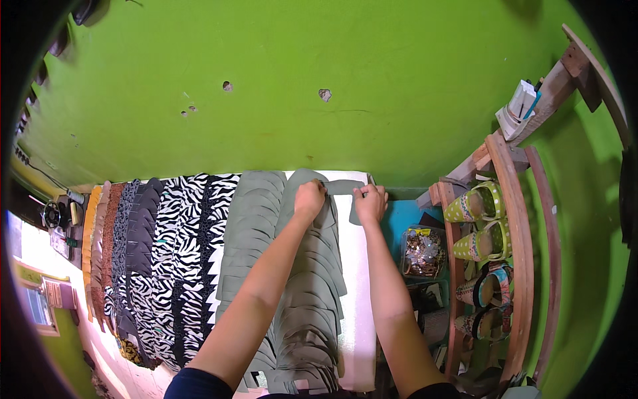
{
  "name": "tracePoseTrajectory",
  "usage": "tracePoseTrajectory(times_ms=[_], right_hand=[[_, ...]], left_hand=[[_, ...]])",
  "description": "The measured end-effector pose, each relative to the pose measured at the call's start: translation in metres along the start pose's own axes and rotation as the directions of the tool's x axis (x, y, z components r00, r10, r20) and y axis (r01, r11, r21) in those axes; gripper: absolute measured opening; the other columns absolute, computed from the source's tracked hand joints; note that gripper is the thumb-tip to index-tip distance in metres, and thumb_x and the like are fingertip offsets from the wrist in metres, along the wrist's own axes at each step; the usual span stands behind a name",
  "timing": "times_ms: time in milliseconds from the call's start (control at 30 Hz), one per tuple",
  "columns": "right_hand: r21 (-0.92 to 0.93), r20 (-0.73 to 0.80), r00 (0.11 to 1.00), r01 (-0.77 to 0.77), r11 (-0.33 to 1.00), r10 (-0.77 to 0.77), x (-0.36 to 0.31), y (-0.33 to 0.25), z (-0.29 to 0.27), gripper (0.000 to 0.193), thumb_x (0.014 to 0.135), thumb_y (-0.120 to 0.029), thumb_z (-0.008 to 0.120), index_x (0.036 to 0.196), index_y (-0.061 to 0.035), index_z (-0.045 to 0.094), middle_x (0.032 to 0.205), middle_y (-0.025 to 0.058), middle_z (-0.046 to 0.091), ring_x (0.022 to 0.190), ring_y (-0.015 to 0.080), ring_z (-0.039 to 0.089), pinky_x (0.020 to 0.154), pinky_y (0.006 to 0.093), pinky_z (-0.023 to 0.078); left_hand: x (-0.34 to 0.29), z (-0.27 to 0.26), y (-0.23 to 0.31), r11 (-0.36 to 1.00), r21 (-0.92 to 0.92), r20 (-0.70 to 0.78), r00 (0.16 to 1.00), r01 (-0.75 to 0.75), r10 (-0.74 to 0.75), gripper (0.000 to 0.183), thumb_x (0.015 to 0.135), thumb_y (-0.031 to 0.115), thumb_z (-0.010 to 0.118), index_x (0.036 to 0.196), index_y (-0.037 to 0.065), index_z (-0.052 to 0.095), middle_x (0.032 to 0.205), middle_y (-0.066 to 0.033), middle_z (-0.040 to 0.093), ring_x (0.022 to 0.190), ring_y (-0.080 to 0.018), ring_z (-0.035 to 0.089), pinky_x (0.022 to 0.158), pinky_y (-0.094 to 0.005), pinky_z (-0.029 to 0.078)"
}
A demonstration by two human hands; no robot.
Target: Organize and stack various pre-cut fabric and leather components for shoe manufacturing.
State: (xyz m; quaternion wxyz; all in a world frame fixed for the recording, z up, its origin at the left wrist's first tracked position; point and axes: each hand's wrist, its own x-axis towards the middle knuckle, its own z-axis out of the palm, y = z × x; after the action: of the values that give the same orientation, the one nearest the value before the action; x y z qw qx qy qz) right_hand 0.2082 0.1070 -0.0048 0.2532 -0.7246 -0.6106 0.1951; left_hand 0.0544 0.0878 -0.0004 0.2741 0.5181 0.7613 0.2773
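Both my arms reach to the far end of a white table, over rows of overlapping grey-green curved cut pieces [306, 286]. One such grey cut piece [344, 187] arches between my hands. Its right end is pinched in the fingers of my right hand [371, 202], above the bare white strip of the table [355, 292]. My left hand [310, 198] is closed at the piece's left end, on top of the far part of the right-hand row; its fingertips are partly hidden. Another row of the same grey pieces [249, 219] lies left of my left forearm.
Rows of zebra-patterned pieces [179, 233], dark pieces [143, 219] and brown pieces [111, 233] cover the table's left. At right, a wooden rack [512, 233] holds patterned sandals [475, 243]. A clear tub of shiny bits [424, 251] stands beside it. A green wall [266, 133] closes the far side.
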Motion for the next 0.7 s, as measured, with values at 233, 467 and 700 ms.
tracePoseTrajectory(times_ms=[233, 467, 700], right_hand=[[0.013, -0.023, 0.996, -0.086, 0.996, 0.086, -0.003, -0.007, -0.003, 0.042, 0.071, -0.03, 0.071, 0.102, -0.0135, 0.048, 0.111, 0.0125, 0.045, 0.109, 0.0308, 0.041, 0.092, 0.0445, 0.032], [0.03, -0.004, 0.967, -0.256, 0.966, 0.256, -0.005, -0.008, -0.001, 0.06, 0.07, -0.039, 0.072, 0.116, -0.0147, 0.044, 0.118, 0.0157, 0.043, 0.114, 0.0331, 0.038, 0.094, 0.0459, 0.032], [-0.024, -0.068, 0.992, -0.106, 0.994, 0.104, -0.038, 0.003, -0.006, 0.068, 0.075, -0.051, 0.063, 0.125, -0.0118, 0.04, 0.118, 0.0185, 0.042, 0.113, 0.035, 0.039, 0.093, 0.0471, 0.031]], left_hand=[[-0.006, 0.013, 0.0, 1.0, 0.03, -0.154, 0.988, -0.003, 0.008, 0.02, 0.077, 0.02, 0.062, 0.088, 0.004, 0.056, 0.083, -0.0161, 0.063, 0.081, -0.0346, 0.06, 0.071, -0.0426, 0.047], [-0.015, 0.007, 0.006, 0.969, 0.238, -0.246, 0.961, -0.067, 0.127, 0.027, 0.078, 0.017, 0.06, 0.097, 0.007, 0.044, 0.091, -0.0129, 0.056, 0.087, -0.0321, 0.057, 0.067, -0.044, 0.047], [-0.042, -0.026, -0.013, 0.922, 0.322, -0.311, 0.895, -0.216, 0.319, 0.015, 0.08, 0.009, 0.052, 0.095, 0.008, 0.049, 0.091, -0.0114, 0.052, 0.084, -0.03, 0.055, 0.067, -0.0413, 0.047]])
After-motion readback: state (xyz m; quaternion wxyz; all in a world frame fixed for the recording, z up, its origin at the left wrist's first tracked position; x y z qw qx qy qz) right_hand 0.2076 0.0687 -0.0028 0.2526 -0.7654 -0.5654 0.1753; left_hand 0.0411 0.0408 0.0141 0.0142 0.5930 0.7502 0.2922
